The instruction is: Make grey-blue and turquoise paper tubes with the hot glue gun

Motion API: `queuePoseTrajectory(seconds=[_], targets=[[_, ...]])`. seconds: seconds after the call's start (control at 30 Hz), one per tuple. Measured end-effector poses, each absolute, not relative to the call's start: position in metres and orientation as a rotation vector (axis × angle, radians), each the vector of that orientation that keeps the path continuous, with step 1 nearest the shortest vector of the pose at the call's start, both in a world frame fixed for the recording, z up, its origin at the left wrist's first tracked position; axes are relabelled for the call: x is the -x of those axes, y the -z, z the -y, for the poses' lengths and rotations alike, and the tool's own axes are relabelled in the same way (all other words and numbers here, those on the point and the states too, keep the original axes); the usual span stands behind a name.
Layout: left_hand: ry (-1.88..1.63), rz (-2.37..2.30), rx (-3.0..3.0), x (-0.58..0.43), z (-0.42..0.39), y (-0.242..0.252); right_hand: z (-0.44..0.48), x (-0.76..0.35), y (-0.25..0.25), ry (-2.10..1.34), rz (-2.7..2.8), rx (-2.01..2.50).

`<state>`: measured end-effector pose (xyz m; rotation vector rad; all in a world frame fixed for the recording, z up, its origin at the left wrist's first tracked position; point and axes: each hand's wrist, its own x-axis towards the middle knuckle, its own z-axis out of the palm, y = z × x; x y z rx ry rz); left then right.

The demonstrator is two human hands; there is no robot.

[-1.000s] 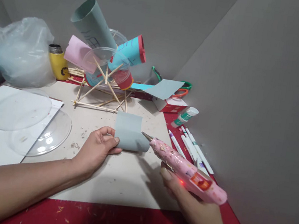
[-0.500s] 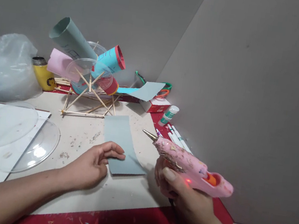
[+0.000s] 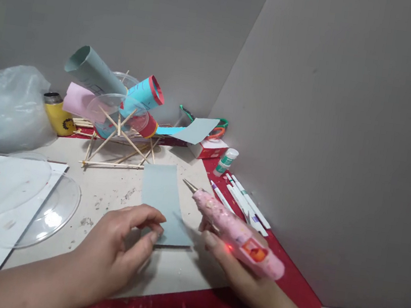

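Note:
My right hand (image 3: 229,259) is wrapped round the grip of a pink hot glue gun (image 3: 232,224). A red light glows on the gun's side, and its metal nozzle points left over the right edge of a grey-blue paper strip (image 3: 162,189). The strip lies on the pale board (image 3: 110,181) with its right edge curling slightly upward. At the strip's lower left corner is my left hand (image 3: 122,244), its fingers bent and the thumb apart from them, with nothing gripped. Whether its fingertips touch the paper is hard to tell.
Behind the strip stands a wooden-stick frame (image 3: 112,165) with a clear plastic disc (image 3: 138,114) and paper tubes (image 3: 96,72). Clear lids (image 3: 63,210) lie left. Markers (image 3: 247,200), a glue stick (image 3: 226,162) and a red-white box (image 3: 209,149) are at the right. A plastic bag (image 3: 9,106) and yellow bottle (image 3: 59,115) sit back left.
My right hand has brought the glue gun left, its nozzle now nearer the paper strip. My left thumb has moved away from the fingers. The view has shifted slightly.

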<state>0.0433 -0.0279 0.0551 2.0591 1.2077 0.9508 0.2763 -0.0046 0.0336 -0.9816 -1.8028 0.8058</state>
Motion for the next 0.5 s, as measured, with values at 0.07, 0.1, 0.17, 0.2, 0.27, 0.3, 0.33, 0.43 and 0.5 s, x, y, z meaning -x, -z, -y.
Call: queuePoseTrajectory(seconds=[0.07,0.1,0.17,0.2,0.27,0.3,0.33,0.43,0.5], targets=[[-1.030,-1.125,-2.125,-0.049,0.038,-0.066,0.006,-0.274,-0.035,-0.555,1.979,0.972],[-1.054,-1.091,-2.160,-0.052,0.043,-0.070,0.006,-0.273,-0.034,-0.463,2.040,0.973],[-1.106,-1.013,-2.232,-0.059,0.050,-0.078,0.006,-0.272,-0.030,-0.336,2.114,0.967],[-1.122,-0.976,-2.271,-0.063,0.052,-0.080,0.005,-0.272,-0.027,-0.288,2.140,0.948],[-1.118,-0.929,-2.348,-0.071,0.053,-0.083,0.005,-0.271,-0.021,-0.223,2.168,0.903],[-1.091,-0.931,-2.379,-0.075,0.053,-0.084,0.005,-0.271,-0.018,-0.219,2.181,0.880],[-1.054,-0.948,-2.401,-0.078,0.051,-0.085,0.006,-0.271,-0.017,-0.225,2.196,0.856],[-0.993,-0.954,-2.411,-0.087,0.044,-0.085,0.007,-0.270,-0.016,-0.234,2.217,0.811],[-0.976,-0.956,-2.412,-0.090,0.039,-0.084,0.008,-0.270,-0.017,-0.212,2.208,0.781]])
